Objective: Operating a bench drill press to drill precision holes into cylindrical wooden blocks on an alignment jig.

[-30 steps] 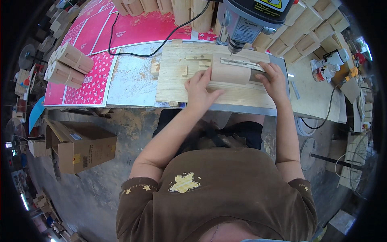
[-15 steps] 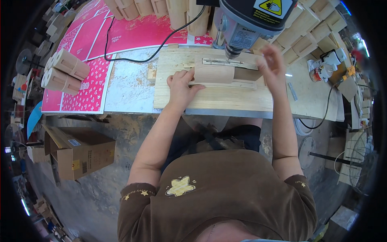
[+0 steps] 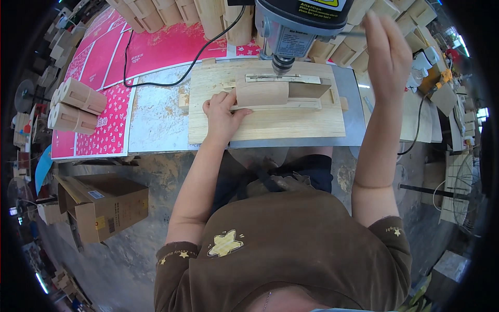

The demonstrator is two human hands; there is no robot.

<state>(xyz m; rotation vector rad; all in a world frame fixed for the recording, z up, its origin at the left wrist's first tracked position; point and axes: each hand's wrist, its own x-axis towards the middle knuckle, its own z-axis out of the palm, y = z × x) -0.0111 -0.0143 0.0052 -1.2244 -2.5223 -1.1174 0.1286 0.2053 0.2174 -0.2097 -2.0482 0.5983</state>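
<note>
A pale, rounded wooden piece (image 3: pixel 262 93) lies sideways in a wooden jig (image 3: pixel 306 105) on a flat board (image 3: pixel 280 126). My left hand (image 3: pixel 221 112) grips its left end, fingers over the far side and thumb along the near edge. Above the piece stands the chuck (image 3: pixel 282 65) of a bench drill press (image 3: pixel 291 39), its tip just behind the wood. My right hand (image 3: pixel 387 60) is raised at the drill's right side, its fingers closed round the end of the metal feed lever (image 3: pixel 353 34); the grip is partly hidden.
Several wooden cylinders (image 3: pixel 78 106) are stacked on pink patterned sheeting (image 3: pixel 117 125) at the left, with more along the back. A black cable (image 3: pixel 179 78) loops across the bench. An open cardboard box (image 3: pixel 112 205) sits on the floor at left.
My right hand has left the jig's right end and risen to the drill's lever. The left hand keeps its hold on the wooden piece. The whole view has shifted slightly.
</note>
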